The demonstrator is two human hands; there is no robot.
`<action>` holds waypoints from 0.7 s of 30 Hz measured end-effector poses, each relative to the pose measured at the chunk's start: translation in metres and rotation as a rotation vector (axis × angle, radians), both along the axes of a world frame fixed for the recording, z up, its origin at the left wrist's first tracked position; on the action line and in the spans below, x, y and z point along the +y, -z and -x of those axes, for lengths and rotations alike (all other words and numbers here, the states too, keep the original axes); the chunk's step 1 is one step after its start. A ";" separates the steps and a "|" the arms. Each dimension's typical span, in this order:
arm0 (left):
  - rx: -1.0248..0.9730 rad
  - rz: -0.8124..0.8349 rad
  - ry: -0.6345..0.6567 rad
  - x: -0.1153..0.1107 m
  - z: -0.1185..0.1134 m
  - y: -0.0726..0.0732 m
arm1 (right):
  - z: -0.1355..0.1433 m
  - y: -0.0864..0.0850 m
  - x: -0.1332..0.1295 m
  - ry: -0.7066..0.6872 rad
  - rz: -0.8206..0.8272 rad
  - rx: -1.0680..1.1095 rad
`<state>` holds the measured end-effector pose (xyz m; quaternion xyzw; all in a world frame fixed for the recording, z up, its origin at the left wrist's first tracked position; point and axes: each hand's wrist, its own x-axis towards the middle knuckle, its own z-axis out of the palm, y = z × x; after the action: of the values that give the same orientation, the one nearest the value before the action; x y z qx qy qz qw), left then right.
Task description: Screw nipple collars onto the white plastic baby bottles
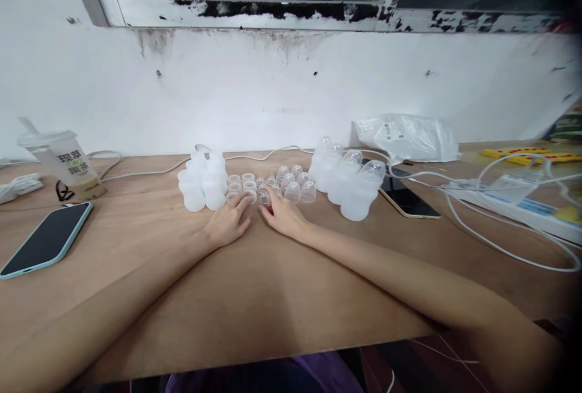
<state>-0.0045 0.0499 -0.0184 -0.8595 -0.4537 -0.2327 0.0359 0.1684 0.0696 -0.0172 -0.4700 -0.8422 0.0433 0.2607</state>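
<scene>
My left hand [228, 221] rests on the table, thumb apart from the fingers, its fingertips at the near edge of a group of clear rings [248, 185]. Close beside it, my right hand [285, 216] reaches with a stretched index finger to small clear teat-shaped pieces [264, 198]; thumb and index are apart. Clear domed caps [292, 191] stand in rows just right of those pieces. Frosted white bottles [193, 191] are grouped to the left of the rings. More frosted bottles [354, 202], topped with clear domes, stand at the right.
A drink cup [75, 165] with a straw and a phone [48, 238] lie to the left. On the right are another phone [409, 197], a plastic bag [409, 137], a power strip [522, 208] and loose white cables. The wooden table [273, 302] meets a white wall.
</scene>
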 end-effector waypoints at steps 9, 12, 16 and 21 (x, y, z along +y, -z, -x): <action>0.010 -0.044 0.029 -0.005 -0.003 -0.006 | 0.003 0.001 0.025 -0.019 0.011 0.283; -0.028 -0.091 0.009 -0.008 -0.003 -0.006 | -0.003 -0.002 0.016 -0.054 0.020 0.350; -0.007 0.033 -0.031 -0.004 -0.001 -0.002 | -0.012 -0.004 -0.001 -0.098 0.109 0.258; 0.003 0.055 0.000 -0.001 0.000 -0.001 | -0.019 -0.006 -0.011 -0.140 0.131 0.091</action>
<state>-0.0042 0.0489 -0.0172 -0.8605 -0.4600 -0.2187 0.0129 0.1876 0.0587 -0.0115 -0.4237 -0.8555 0.1377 0.2636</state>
